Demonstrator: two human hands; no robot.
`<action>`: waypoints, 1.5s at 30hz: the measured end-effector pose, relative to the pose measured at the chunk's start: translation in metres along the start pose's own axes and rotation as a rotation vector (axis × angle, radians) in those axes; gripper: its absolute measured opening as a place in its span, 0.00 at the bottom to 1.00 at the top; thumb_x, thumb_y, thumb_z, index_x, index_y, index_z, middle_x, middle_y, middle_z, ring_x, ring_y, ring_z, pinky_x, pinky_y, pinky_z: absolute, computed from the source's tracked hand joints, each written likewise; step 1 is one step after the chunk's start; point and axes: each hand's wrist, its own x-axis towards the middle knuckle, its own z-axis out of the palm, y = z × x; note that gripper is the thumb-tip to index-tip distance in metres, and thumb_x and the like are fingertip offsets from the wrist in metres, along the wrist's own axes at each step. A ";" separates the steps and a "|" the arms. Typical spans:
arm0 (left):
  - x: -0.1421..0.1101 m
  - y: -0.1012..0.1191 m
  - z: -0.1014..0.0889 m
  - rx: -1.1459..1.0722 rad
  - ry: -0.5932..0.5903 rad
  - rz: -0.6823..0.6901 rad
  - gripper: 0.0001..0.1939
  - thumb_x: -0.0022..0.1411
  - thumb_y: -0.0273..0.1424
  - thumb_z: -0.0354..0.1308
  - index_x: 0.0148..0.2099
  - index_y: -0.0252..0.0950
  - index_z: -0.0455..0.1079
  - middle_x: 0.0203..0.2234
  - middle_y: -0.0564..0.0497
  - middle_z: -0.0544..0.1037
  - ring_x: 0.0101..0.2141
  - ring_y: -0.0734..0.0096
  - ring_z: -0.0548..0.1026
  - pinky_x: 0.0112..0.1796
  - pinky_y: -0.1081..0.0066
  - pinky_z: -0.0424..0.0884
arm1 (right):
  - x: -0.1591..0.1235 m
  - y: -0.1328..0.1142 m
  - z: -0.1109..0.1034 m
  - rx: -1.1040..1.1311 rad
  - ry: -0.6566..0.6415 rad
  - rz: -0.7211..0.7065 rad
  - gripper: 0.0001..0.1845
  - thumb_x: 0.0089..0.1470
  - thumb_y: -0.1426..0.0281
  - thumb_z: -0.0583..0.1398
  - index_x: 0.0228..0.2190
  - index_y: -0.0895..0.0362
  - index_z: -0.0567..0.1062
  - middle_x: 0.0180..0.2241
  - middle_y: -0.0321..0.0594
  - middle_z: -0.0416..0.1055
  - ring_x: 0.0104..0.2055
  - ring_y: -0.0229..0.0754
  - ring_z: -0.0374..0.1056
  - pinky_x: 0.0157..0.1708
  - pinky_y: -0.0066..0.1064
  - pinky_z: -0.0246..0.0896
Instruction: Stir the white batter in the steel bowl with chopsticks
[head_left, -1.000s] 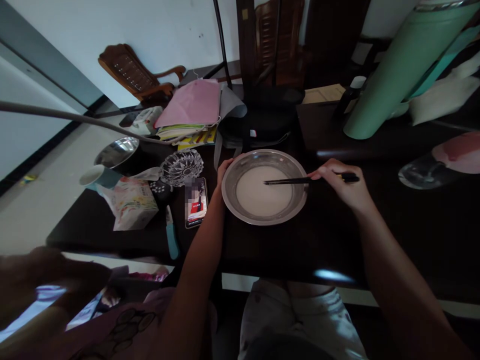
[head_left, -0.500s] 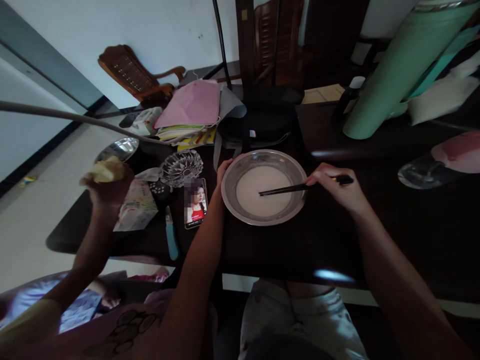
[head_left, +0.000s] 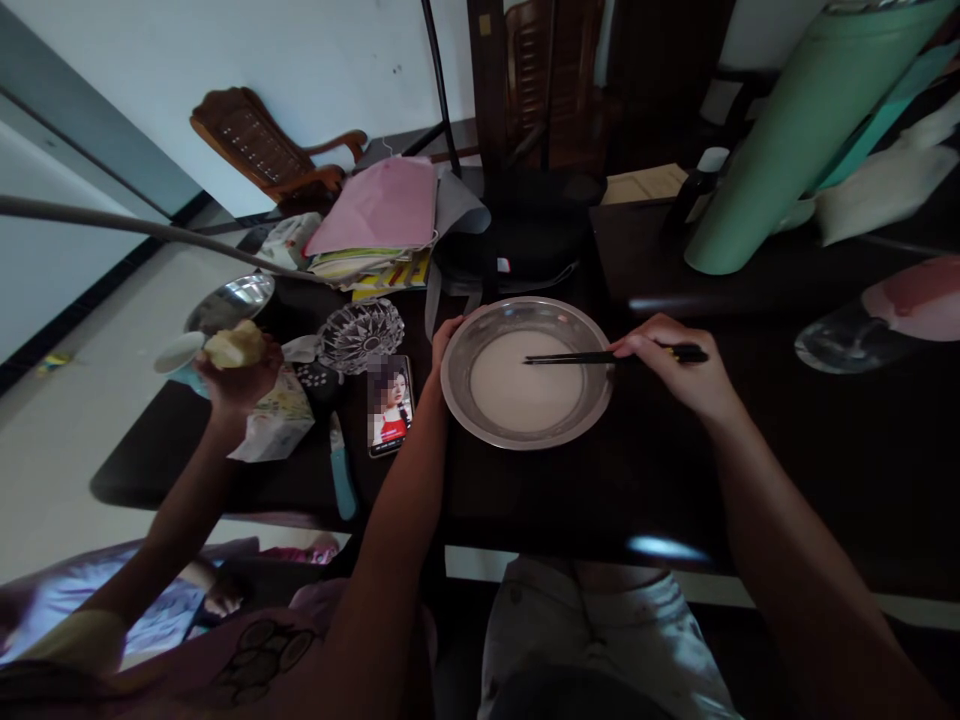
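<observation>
A metal bowl (head_left: pixel 480 432) of milky white liquid (head_left: pixel 525 400) rests on the dark table. My left hand (head_left: pixel 448 338) grips its left rim, most of the fingers hidden behind the side. In my right hand (head_left: pixel 675 365) is a pair of black chopsticks (head_left: pixel 574 357), closed between the fingers, with the tips in the liquid near the bowl's middle. Left of my forearm lie a lit phone (head_left: pixel 391 410) and a knife with a teal handle (head_left: pixel 343 475). Another person's hand (head_left: pixel 240 385) holds a pale yellow, peeled-looking piece of food (head_left: pixel 236 345).
Behind the phone sits a cut-glass dish (head_left: pixel 361 335). A tissue pack (head_left: pixel 277 420), a cup (head_left: pixel 180 358) and an empty-looking steel bowl (head_left: pixel 232 303) stand at the left. Pink folders (head_left: pixel 379 205) and a black bag (head_left: pixel 517 240) lie behind. A tall green flask (head_left: pixel 795 150) rises at the right.
My right hand has swung the chopstick tips through the liquid, toward me and then back. The other person's hand came up from the lower left with the pale food. The bowl stays in place.
</observation>
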 end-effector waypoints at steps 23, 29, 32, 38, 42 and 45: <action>0.014 -0.005 -0.016 0.074 -0.019 0.036 0.12 0.59 0.35 0.55 0.34 0.38 0.79 0.25 0.49 0.82 0.42 0.53 0.80 0.46 0.59 0.73 | 0.000 0.005 0.000 0.051 0.048 -0.009 0.18 0.62 0.57 0.60 0.24 0.47 0.81 0.29 0.37 0.80 0.33 0.45 0.73 0.40 0.41 0.66; 0.010 -0.003 -0.010 0.056 -0.024 0.035 0.12 0.58 0.34 0.55 0.32 0.37 0.79 0.24 0.50 0.81 0.38 0.57 0.81 0.45 0.62 0.73 | 0.000 0.004 0.002 0.032 -0.073 -0.048 0.14 0.60 0.56 0.62 0.27 0.47 0.82 0.31 0.38 0.81 0.36 0.47 0.75 0.40 0.41 0.67; 0.010 -0.003 -0.010 0.035 -0.016 0.015 0.13 0.59 0.33 0.53 0.30 0.37 0.78 0.22 0.51 0.79 0.36 0.59 0.80 0.44 0.63 0.73 | 0.000 0.004 0.000 0.037 0.012 -0.013 0.16 0.61 0.57 0.61 0.26 0.48 0.82 0.30 0.38 0.81 0.35 0.45 0.74 0.40 0.41 0.67; 0.009 -0.002 -0.010 0.049 -0.048 0.023 0.13 0.59 0.32 0.52 0.34 0.37 0.79 0.22 0.51 0.81 0.37 0.59 0.81 0.44 0.63 0.74 | -0.001 0.003 0.003 0.064 -0.110 -0.005 0.15 0.60 0.56 0.62 0.27 0.48 0.82 0.31 0.38 0.81 0.36 0.45 0.75 0.40 0.39 0.68; 0.011 -0.003 -0.012 0.038 -0.038 0.009 0.12 0.59 0.33 0.54 0.31 0.36 0.78 0.22 0.51 0.79 0.33 0.60 0.80 0.43 0.63 0.74 | -0.001 0.005 0.000 0.029 0.000 0.010 0.14 0.60 0.58 0.62 0.26 0.48 0.82 0.29 0.37 0.80 0.36 0.45 0.74 0.41 0.40 0.67; 0.012 -0.003 -0.015 0.046 -0.015 0.020 0.09 0.58 0.33 0.57 0.31 0.37 0.77 0.22 0.52 0.79 0.36 0.60 0.80 0.45 0.64 0.73 | -0.002 0.004 -0.001 0.075 -0.001 0.051 0.17 0.61 0.57 0.60 0.24 0.48 0.82 0.28 0.37 0.79 0.33 0.44 0.74 0.39 0.39 0.67</action>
